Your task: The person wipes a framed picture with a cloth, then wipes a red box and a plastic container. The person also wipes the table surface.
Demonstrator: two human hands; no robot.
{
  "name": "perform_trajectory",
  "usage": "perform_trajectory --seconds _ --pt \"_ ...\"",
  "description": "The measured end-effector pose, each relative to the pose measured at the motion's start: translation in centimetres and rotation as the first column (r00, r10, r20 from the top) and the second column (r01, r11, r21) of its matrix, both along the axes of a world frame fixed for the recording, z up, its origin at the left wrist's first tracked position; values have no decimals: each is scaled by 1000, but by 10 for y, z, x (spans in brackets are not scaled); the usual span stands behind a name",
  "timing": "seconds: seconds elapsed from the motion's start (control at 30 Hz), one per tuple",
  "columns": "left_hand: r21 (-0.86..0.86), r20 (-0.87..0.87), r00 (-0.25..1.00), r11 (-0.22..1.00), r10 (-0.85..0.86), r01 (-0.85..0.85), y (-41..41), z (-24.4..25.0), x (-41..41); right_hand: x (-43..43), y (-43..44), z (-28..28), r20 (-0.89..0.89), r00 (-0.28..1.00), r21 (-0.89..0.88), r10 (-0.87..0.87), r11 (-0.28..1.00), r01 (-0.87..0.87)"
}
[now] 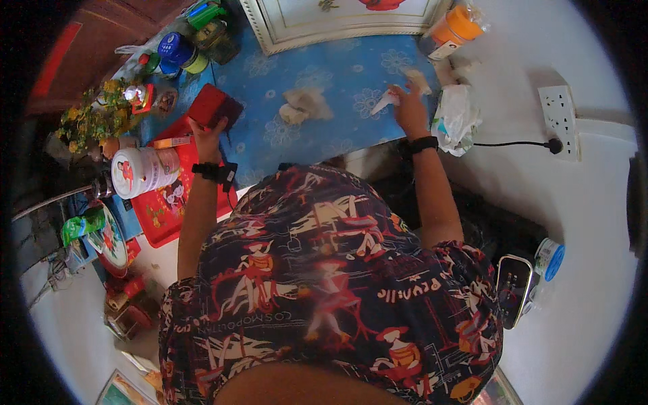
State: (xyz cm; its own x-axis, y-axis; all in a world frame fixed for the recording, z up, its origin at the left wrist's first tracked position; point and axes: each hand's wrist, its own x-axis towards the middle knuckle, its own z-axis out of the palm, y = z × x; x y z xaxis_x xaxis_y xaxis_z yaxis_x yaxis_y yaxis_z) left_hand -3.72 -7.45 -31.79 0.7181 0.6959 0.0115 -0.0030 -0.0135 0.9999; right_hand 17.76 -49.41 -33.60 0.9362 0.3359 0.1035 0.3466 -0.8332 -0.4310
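Note:
On the left, my left hand point(205, 139) grips a red box point(215, 106) from its near side, above the edge of a red tray point(157, 217). My right hand point(412, 111) is over the right part of the blue flowered tablecloth point(344, 86), with a white tissue-like piece point(386, 102) at its thumb and fingers. A second pale crumpled piece point(419, 81) lies by its fingertips. Between the hands, a crumpled beige cloth or paper point(304, 105) rests on the tablecloth.
A white lidded tub point(144, 171) and a small orange box point(172, 143) are on the tray. Jars point(177, 48) and yellow flowers point(91, 116) stand left. A framed picture point(344, 38) is at the back. Right are an orange-topped container point(455, 30), plastic packet point(455, 119) and power strip point(559, 121).

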Motion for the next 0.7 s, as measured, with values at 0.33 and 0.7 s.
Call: perform_trajectory --seconds 0.33,0.7 --pt "-18 -120 990 997 72 -75 12 -19 -29 11 12 -14 38 970 -64 242 969 -239" --pt "-163 -162 982 979 96 -123 25 -38 -93 68 164 7 -40 934 233 354 913 -336"
